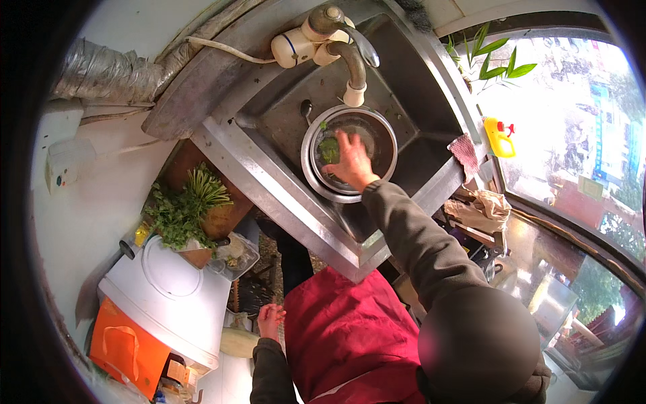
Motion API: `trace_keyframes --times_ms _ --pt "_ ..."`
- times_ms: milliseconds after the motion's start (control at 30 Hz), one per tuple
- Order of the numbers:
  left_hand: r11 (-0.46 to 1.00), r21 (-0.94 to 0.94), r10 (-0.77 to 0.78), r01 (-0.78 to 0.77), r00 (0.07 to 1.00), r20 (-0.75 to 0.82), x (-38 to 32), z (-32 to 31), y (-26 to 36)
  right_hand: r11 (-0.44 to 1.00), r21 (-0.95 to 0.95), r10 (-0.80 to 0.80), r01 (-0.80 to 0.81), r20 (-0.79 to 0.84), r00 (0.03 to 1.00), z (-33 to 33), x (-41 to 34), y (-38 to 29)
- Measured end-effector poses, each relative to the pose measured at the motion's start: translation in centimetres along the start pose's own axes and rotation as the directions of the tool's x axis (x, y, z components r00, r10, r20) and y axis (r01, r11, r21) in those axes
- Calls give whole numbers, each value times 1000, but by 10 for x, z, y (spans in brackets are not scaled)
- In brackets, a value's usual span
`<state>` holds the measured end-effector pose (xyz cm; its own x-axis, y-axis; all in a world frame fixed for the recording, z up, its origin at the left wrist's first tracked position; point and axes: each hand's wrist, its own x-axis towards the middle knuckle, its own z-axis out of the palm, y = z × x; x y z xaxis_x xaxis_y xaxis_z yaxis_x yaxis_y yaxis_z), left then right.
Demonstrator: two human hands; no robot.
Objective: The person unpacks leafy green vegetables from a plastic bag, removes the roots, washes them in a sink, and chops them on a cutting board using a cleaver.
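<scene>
My right hand [352, 160] reaches into a steel bowl [386, 132] in the sink, fingers spread and slightly blurred. Some green leaves [329, 150] lie in the bowl beside its thumb and fingers. No object shows in its grasp. The bowl sits within a second, slightly wider metal vessel [306, 166], under the faucet spout [355, 93]. A spoon-like utensil [306, 108] stands against the vessel's far left side. Down by the red apron [348, 338], my left hand [271, 319] hangs with loosely bent fingers and nothing visible in it.
The stainless sink [282, 212] has raised rims; a pinkish cloth [464, 154] drapes over its right edge. Leafy herbs [186, 207] lie on a brown board [176, 164] at left, near a white lidded bin [166, 298]. A yellow bottle [498, 136] stands by the window.
</scene>
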<state>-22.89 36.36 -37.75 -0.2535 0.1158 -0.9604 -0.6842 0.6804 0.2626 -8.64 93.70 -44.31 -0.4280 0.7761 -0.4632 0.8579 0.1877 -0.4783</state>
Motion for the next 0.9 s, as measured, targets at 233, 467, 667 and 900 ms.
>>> trace_keyframes --times_ms 233,467,667,900 --pt "999 -18 -47 47 997 -53 -5 -21 -17 999 -13 -47 45 -212 976 15 -2 28" --pt "998 -26 -53 53 999 -4 -1 -24 -25 958 262 -80 117 -149 986 -9 8 16" --pt "999 1 -35 35 999 -16 -7 -15 -15 935 354 50 4 -145 988 26 30 -9" --pt "999 12 -47 47 998 -36 -8 -14 -16 794 600 66 -95 70 995 57 20 12"
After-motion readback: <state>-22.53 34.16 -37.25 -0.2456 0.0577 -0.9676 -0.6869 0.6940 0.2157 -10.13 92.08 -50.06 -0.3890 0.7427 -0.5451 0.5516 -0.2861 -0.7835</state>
